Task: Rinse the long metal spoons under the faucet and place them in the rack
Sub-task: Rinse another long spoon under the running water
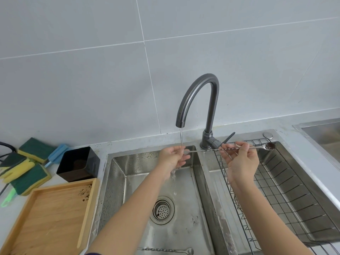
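A long metal spoon (204, 150) with a twisted handle lies level between both hands. My right hand (241, 161) pinches its middle, and its bowl (270, 146), dark with brown residue, sticks out over the wire rack (287, 190). My left hand (174, 157) closes around the handle end, right under the thin stream from the grey faucet (198, 100). Water runs off that hand into the left sink basin (117, 181). A second long spoon (165, 250) lies flat at the basin's near edge.
The rack fills the right basin. A drain strainer (162, 210) sits in the left basin. On the counter to the left stand a wooden tray (46, 218) with brown stains, a black square container (78, 163), and green-yellow sponges (27, 168). Another sink (323, 133) is at far right.
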